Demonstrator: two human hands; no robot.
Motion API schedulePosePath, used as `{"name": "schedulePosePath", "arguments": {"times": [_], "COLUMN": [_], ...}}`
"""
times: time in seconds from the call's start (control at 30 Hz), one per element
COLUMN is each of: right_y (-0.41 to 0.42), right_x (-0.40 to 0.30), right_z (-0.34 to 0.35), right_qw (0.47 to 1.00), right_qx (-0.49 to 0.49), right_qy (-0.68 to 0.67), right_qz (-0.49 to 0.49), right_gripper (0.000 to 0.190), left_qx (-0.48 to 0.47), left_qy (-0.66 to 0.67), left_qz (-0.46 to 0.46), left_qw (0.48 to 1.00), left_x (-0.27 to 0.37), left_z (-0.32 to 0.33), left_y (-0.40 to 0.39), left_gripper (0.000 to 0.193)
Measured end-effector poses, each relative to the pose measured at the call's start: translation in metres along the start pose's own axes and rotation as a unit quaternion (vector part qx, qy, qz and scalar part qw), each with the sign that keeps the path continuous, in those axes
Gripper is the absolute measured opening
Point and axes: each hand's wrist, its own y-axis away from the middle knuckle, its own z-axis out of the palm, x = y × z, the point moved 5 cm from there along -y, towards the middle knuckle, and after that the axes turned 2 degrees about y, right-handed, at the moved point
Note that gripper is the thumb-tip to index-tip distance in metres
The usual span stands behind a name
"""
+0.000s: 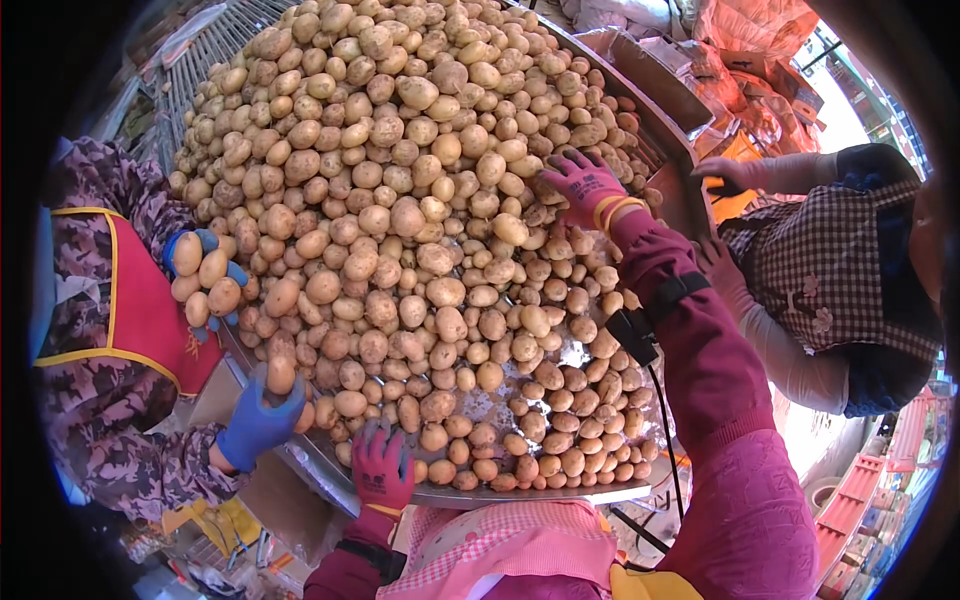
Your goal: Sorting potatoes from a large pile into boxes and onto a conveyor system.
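A large heap of potatoes (405,217) covers a metal sorting table (480,405). My left hand (381,466), in a pink glove with grey fingertips, is at the table's front edge, its slightly parted fingers reaching over potatoes there. My right hand (587,189), gloved alike with a yellow cuff, stretches to the right side of the heap. Its fingers are spread on top of the potatoes, and the palm side is hidden. Between my arms, smaller potatoes (570,420) lie more thinly, with bare wet-looking metal showing through.
At left, a co-worker's blue-gloved hand (264,416) is at a potato; their other gloved hand (206,270) holds several. Another person in a checked apron (817,262) stands at right, a hand (724,176) near the table's rim. Cardboard boxes (289,487) stand below the left edge.
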Motion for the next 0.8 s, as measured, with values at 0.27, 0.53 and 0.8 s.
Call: {"name": "schedulePosePath", "arguments": {"times": [0.27,0.53,0.8], "right_y": [-0.030,0.053,0.184], "right_x": [-0.011,-0.018,-0.155], "right_z": [0.008,0.031,0.027], "right_qw": [0.992,0.922,0.407], "right_qx": [-0.086,-0.026,-0.095], "right_qy": [-0.022,-0.381,-0.908], "right_qz": [0.084,0.057,0.002], "right_gripper": [0.078,0.073,0.069], "left_qx": [0.020,0.053,0.117], "left_qy": [0.001,0.036,0.150], "left_qz": [0.008,0.028,0.064], "left_qw": [1.000,0.998,0.980], "left_x": [0.000,-0.001,0.008], "left_z": [-0.007,-0.009,-0.015], "left_y": [0.011,0.012,0.012], "left_gripper": [0.042,0.042,0.038]}}
